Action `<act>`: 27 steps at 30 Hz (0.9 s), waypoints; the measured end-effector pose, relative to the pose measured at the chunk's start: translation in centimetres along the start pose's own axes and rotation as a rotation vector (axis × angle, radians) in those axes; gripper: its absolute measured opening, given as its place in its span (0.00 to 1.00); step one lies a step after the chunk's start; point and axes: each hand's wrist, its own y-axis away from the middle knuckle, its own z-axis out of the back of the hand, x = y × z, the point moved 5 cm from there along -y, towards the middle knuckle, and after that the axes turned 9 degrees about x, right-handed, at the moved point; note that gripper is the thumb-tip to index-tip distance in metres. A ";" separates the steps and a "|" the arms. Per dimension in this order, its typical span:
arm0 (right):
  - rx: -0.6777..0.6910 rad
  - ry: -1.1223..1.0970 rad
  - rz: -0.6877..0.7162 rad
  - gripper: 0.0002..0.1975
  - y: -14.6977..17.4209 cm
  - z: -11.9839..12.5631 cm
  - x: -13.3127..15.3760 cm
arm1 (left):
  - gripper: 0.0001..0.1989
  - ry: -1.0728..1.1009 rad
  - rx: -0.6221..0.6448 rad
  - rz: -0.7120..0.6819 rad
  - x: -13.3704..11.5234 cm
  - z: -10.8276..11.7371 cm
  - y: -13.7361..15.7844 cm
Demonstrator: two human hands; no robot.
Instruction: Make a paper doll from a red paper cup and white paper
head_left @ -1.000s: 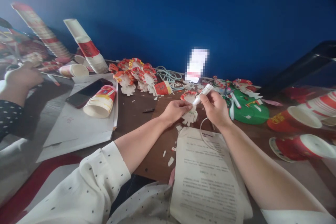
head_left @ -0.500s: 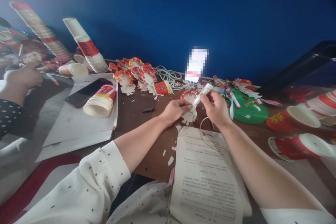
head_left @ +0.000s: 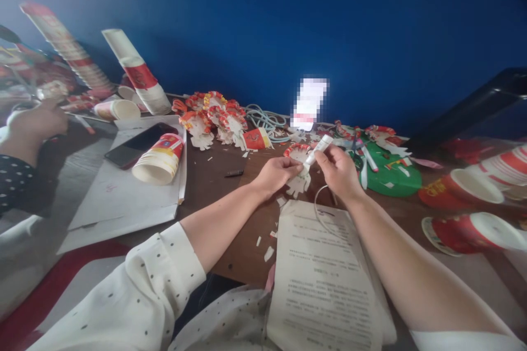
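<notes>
Left hand (head_left: 276, 176) pinches white, red-edged paper cutout (head_left: 298, 184), right hand (head_left: 341, 173) just beside it clamped on white cylindrical tube (head_left: 320, 148), which I'd guide lightly, cutout held steady.

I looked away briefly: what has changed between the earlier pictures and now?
Nothing clearly: nothing taken up or let go; the view only drifted slightly. The right hand still holds the white tube, the left hand remains near its lower end, by the paper cutout. Green mat and papers stayed put.
</notes>
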 end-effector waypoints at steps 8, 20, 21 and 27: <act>0.013 -0.419 -0.101 0.22 -0.9 -0.6 -2.4 | 0.11 0.014 -0.024 0.027 -0.1 -0.1 0.2; 0.132 -0.560 -0.143 0.16 -0.4 -1.5 -1.7 | 0.11 0.066 0.015 -0.024 0.4 0.0 -0.2; 0.136 -0.547 -0.138 0.17 -0.4 -1.5 -1.6 | 0.10 0.070 0.015 -0.016 0.5 0.0 -0.2; 0.139 -0.521 -0.121 0.19 -0.4 -1.5 -1.4 | 0.09 0.094 0.025 0.008 0.5 -0.1 -0.1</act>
